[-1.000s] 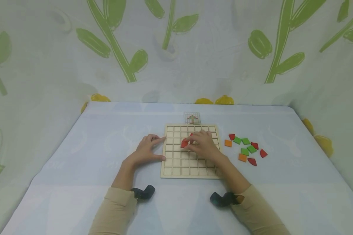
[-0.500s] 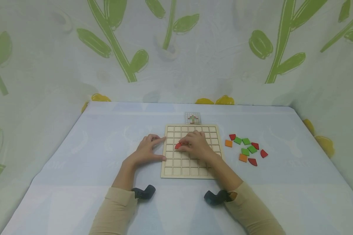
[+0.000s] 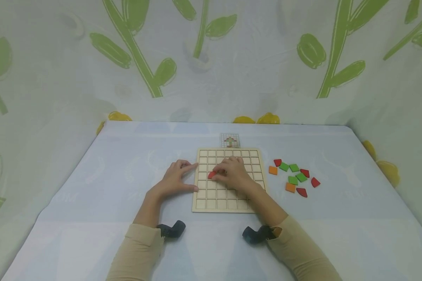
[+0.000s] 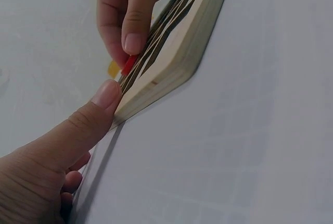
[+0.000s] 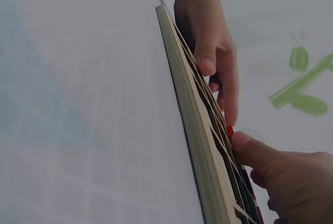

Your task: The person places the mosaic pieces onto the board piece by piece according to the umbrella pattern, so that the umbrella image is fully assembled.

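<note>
My right hand [image 3: 235,173] pinches a red quarter-circle tile [image 3: 211,175] between thumb and fingers, over the left part of a wooden grid board [image 3: 211,204]. In the left wrist view the tile's red edge [image 4: 129,64] shows at the board's surface; whether it lies in a cell, I cannot tell. My left hand [image 3: 175,180] touches the board's left side, its thumb and index finger spread and extended. Seen from the right wrist, more dark red [image 5: 247,179] shows on the board beside my right hand. That hand covers the middle cells in the head view.
Right of the board lie loose tiles: several green squares [image 3: 293,180], orange squares [image 3: 273,170] and red quarter-circles [image 3: 315,182]. A small pattern card [image 3: 230,140] lies against the board's far edge. A patterned wall [image 3: 253,78] rises behind the white table [image 3: 105,187].
My right hand has moved left across the board with the red tile, from the middle to a column nearer my left hand. My left hand has stayed at the board's side.
</note>
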The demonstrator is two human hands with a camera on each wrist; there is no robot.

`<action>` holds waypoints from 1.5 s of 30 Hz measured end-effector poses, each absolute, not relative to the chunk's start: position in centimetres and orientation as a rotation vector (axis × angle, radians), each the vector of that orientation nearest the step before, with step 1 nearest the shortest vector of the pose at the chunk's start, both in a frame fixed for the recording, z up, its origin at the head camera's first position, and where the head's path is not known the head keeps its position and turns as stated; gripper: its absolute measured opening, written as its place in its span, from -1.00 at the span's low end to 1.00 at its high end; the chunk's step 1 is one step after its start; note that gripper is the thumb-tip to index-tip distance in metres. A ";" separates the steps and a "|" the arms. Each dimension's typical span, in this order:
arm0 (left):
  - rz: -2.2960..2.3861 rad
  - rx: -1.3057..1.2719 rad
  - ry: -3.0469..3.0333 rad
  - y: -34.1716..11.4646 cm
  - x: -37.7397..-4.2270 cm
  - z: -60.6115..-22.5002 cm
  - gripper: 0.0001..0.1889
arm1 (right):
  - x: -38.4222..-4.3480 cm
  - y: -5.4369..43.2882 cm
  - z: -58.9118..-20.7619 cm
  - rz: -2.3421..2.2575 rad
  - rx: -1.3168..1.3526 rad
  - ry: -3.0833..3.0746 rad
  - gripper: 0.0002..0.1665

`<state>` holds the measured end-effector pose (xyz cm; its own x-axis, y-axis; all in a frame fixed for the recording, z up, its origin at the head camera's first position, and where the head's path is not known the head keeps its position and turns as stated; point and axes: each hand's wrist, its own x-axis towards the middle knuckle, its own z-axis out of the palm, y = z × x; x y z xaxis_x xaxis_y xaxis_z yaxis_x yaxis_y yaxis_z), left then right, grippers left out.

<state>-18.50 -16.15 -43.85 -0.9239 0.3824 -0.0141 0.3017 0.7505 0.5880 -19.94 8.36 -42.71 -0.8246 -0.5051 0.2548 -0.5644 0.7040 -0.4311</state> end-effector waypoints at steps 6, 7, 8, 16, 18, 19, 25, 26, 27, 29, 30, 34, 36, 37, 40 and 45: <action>0.930 0.585 2.832 -16.2 -18.6 -44.0 -0.08 | -20.0 8.4 -42.7 0.784 0.873 -2.792 -0.69; 0.931 0.589 2.836 -16.1 -18.6 -44.0 -0.08 | -20.0 8.4 -42.7 0.783 0.877 -2.782 -0.69; 0.929 0.591 2.837 -16.1 -18.6 -43.9 -0.08 | -20.0 8.4 -42.7 0.784 0.880 -2.773 -0.69; 0.900 0.563 2.828 -16.1 -18.6 -43.7 -0.08 | -19.9 8.4 -42.7 0.773 0.853 -2.797 -0.67; 0.903 0.557 2.827 -16.1 -18.6 -43.8 -0.08 | -20.0 8.6 -42.7 0.764 0.832 -2.813 -0.67; 0.907 0.553 2.826 -16.1 -18.6 -43.8 -0.08 | -19.9 8.6 -42.7 0.765 0.820 -2.821 -0.66; 0.915 0.549 2.819 -16.1 -18.6 -43.9 -0.08 | -20.0 9.4 -42.7 0.799 0.789 -2.767 -0.68; 0.915 0.547 2.817 -16.1 -18.6 -43.9 -0.07 | -20.0 9.5 -42.7 0.808 0.792 -2.750 -0.70; 0.914 0.546 2.816 -16.1 -18.6 -43.9 -0.07 | -20.1 9.7 -42.7 0.812 0.788 -2.747 -0.72; 0.911 0.541 2.814 -16.1 -18.7 -43.9 -0.08 | -20.2 10.0 -42.7 0.809 0.770 -2.748 -0.74; 0.910 0.540 2.815 -16.1 -18.7 -43.9 -0.08 | -20.2 10.2 -42.6 0.806 0.752 -2.760 -0.74; 0.900 0.538 2.823 -16.1 -18.6 -43.8 -0.08 | -20.5 11.0 -42.7 0.760 0.690 -2.785 -0.66; 0.898 0.535 2.825 -16.1 -18.6 -43.8 -0.08 | -20.5 11.4 -42.7 0.757 0.673 -2.785 -0.65; 0.898 0.534 2.824 -16.1 -18.6 -43.8 -0.08 | -20.5 11.5 -42.7 0.769 0.665 -2.783 -0.64; 0.902 0.536 2.821 -16.1 -18.6 -43.8 -0.08 | -20.4 12.0 -42.6 0.799 0.647 -2.782 -0.64; 0.911 0.534 2.814 -16.0 -18.5 -43.8 -0.07 | -20.5 12.9 -42.6 0.792 0.600 -2.796 -0.64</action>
